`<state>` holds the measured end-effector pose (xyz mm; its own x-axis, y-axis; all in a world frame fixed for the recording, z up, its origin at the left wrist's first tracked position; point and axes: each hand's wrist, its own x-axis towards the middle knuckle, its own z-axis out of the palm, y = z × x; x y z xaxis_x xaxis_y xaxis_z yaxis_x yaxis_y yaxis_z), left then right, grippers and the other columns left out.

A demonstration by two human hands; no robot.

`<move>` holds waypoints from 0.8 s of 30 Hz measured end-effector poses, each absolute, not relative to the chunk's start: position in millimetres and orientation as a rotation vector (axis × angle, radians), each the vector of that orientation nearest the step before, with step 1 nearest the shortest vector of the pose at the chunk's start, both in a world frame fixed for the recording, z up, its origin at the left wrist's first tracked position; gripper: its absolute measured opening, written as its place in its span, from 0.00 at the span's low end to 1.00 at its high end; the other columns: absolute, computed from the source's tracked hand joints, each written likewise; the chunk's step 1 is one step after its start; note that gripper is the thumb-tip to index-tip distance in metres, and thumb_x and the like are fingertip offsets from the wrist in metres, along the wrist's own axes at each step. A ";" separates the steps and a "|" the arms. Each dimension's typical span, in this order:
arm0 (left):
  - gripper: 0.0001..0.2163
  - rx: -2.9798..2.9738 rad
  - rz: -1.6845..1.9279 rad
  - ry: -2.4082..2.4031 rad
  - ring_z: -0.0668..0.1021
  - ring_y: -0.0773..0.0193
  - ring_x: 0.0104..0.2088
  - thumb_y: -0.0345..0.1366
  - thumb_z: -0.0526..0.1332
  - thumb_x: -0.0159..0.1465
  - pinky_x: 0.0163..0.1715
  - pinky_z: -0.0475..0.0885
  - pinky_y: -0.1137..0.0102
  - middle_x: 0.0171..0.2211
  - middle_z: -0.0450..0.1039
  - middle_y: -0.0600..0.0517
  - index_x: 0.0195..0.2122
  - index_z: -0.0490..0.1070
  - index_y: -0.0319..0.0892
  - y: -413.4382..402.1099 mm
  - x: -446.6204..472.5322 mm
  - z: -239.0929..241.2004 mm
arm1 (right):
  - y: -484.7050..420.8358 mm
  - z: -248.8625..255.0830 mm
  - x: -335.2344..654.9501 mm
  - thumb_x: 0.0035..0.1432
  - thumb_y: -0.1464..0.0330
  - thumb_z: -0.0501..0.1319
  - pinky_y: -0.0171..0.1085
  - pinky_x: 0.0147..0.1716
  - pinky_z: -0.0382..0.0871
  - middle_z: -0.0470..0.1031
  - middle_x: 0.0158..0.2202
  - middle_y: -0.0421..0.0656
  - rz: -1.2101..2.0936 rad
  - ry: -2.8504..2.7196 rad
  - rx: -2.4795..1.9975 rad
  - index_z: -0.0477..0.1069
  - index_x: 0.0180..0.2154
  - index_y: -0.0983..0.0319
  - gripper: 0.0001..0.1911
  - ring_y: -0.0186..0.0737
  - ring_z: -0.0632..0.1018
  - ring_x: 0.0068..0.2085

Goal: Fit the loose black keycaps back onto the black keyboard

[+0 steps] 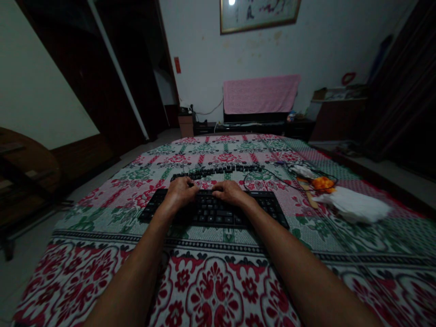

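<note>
While both forearms are stretched out over the bed (85, 254), the left hand (180, 190) and the right hand (231, 191) are laid palm-down on a black keyboard (218, 213). The keyboard is placed flat near the middle of the bed, on a bedspread printed with red and green flowers. The left hand is curled at the keyboard's far left edge, its fingers tucked under; whether anything is pinched there cannot be told. The right hand is rested loosely open on the upper rows of keys, with nothing gripped.

No lettering on the keys can be read in the dim light. Just beyond the keyboard, a dark row of what appear to be loose keycaps (218, 171) is lined up parallel to it. A black cable (269, 175) is looped from there toward the right edge of the bed, where a white cloth (354, 205), an orange object (323, 183) and a wooden stick (309, 195) are gathered.

On the far wall a framed sheet of brush writing (259, 13) is hung; its strokes cannot be made out. A small red label (177, 65) beside the doorway is likewise illegible. A pink towel (260, 94) is draped below the frame.
</note>
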<state>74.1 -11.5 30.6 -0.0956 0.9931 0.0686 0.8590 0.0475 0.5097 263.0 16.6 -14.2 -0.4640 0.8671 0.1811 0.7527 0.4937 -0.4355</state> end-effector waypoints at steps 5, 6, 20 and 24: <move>0.12 1.932 0.591 2.088 0.76 0.63 0.26 0.40 0.59 0.53 0.25 0.63 0.74 0.22 0.75 0.50 0.34 0.73 0.39 -15.4 80.5 31.1 | 18.0 -15.8 263.3 0.54 0.67 0.57 0.30 0.36 0.63 0.78 0.38 0.39 0.403 -2.372 -1.342 0.75 0.41 0.57 0.13 0.36 0.76 0.39; 0.11 1.937 0.591 2.095 0.76 0.63 0.27 0.39 0.59 0.53 0.26 0.63 0.74 0.22 0.75 0.50 0.33 0.74 0.39 -15.6 81.0 31.5 | 18.2 -15.9 263.3 0.54 0.67 0.57 0.30 0.36 0.63 0.78 0.38 0.39 0.398 -2.374 -1.339 0.75 0.41 0.57 0.13 0.36 0.76 0.39; 0.12 1.972 0.735 2.099 0.77 0.62 0.29 0.37 0.56 0.53 0.29 0.66 0.74 0.24 0.76 0.48 0.32 0.75 0.38 -15.6 80.9 28.5 | 17.2 -14.2 263.4 0.54 0.67 0.57 0.30 0.36 0.64 0.78 0.37 0.39 0.435 -2.368 -1.333 0.76 0.39 0.58 0.12 0.36 0.76 0.38; 0.11 1.880 0.751 2.066 0.77 0.64 0.27 0.36 0.58 0.51 0.26 0.65 0.75 0.24 0.76 0.50 0.32 0.75 0.38 -7.7 76.5 20.9 | 17.9 -15.0 263.5 0.54 0.67 0.57 0.31 0.35 0.63 0.78 0.37 0.39 0.428 -2.366 -1.336 0.76 0.39 0.57 0.12 0.36 0.76 0.38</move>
<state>76.5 -7.7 20.9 -0.1372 0.9782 0.1561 0.8502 0.0354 0.5253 263.5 17.9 -15.0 -0.4708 0.8633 0.1820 0.7448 0.4995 -0.4425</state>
